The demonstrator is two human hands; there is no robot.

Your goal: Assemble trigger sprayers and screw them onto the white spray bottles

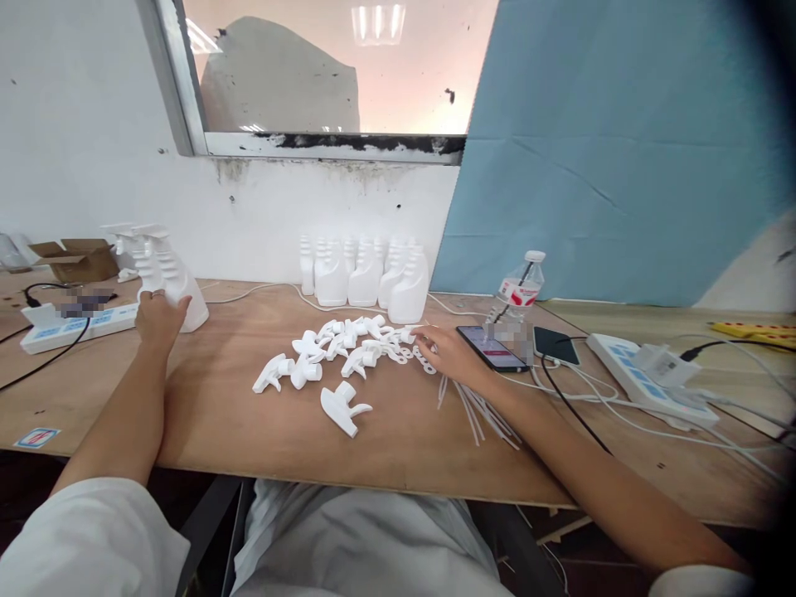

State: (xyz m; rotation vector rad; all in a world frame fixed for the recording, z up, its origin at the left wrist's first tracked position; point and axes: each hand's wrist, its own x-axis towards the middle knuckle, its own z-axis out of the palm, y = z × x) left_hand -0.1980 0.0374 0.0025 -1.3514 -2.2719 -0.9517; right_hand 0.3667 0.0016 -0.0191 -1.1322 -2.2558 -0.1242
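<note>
At the left, my left hand [159, 319] is wrapped round the lower part of a white spray bottle [190, 300]. Another bottle fitted with a trigger head stands close against it. My right hand [440, 350] is at the right edge of a pile of white trigger sprayer heads [339, 338]. Its fingertips are bent together at a small white piece too hidden to name. Small white ring gaskets [424, 361] lie just under those fingers. Thin white dip tubes [476, 406] are spread below my right wrist. One trigger head [342, 408] lies apart, nearer the table's front edge.
Several white bottles without heads [364, 278] stand along the wall. A water bottle [521, 286], a phone [491, 348] and a dark device [555, 346] are at the right. Power strips [647, 377] and cables lie at both sides. A cardboard box [78, 259] sits far left.
</note>
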